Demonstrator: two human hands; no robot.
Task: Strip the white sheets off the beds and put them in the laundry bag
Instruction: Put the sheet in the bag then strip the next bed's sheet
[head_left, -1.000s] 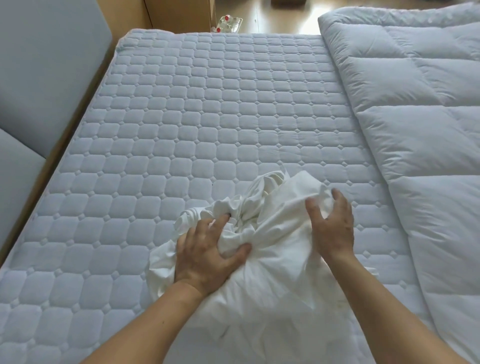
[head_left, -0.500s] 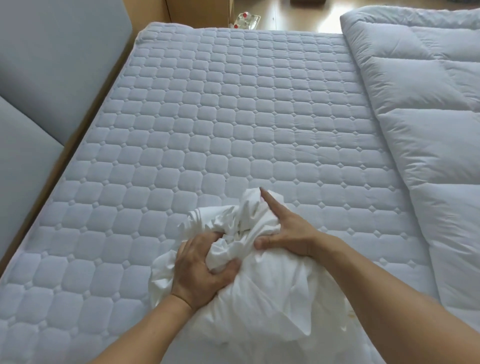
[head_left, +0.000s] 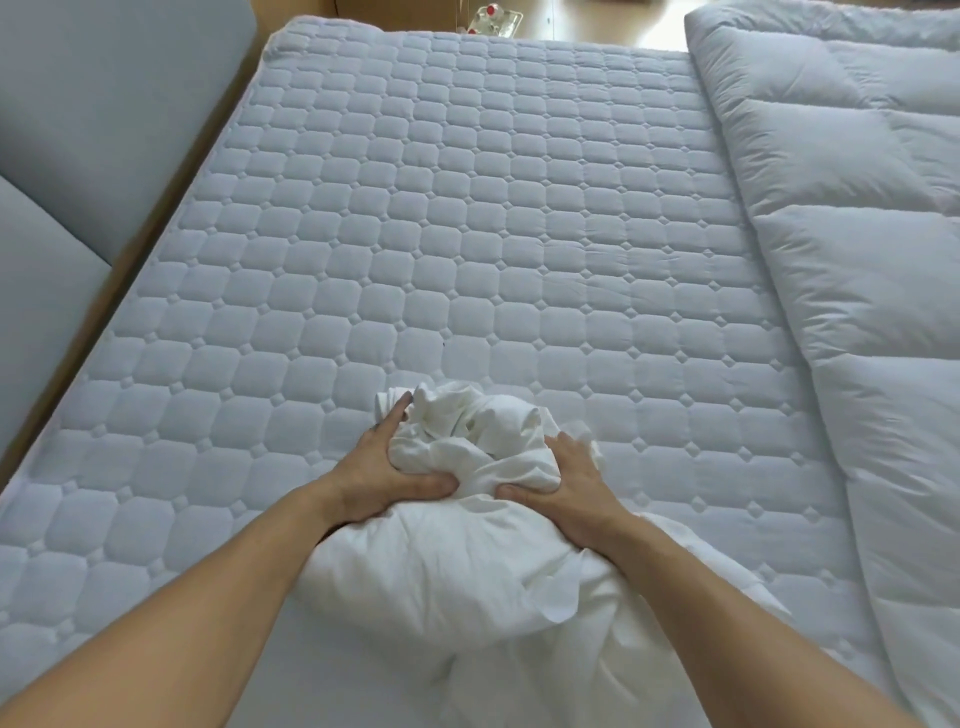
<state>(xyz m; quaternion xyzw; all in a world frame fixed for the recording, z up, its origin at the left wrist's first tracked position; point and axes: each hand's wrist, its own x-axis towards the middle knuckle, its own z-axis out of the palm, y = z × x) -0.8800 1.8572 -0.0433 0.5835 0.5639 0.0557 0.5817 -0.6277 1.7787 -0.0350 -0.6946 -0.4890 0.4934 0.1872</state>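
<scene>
Bed (head_left: 467, 208) shows just its pad. The left hand (head_left: 384, 478) & right hand (head_left: 566, 488), fingers curled tight, squeeze the white sheet (head_left: 457, 561) into a ball. Bagging's left; no bag in view.

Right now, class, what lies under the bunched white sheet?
The sheet rests on the quilted mattress, visible around it. The patch directly beneath is hidden. The left hand and right hand grip it.

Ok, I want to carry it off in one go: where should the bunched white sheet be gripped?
Grip the gathered top of the white sheet from both sides, where the left hand and right hand squeeze it: folds bunch tightly there, while the loose bulk nearer you would likely trail.
</scene>
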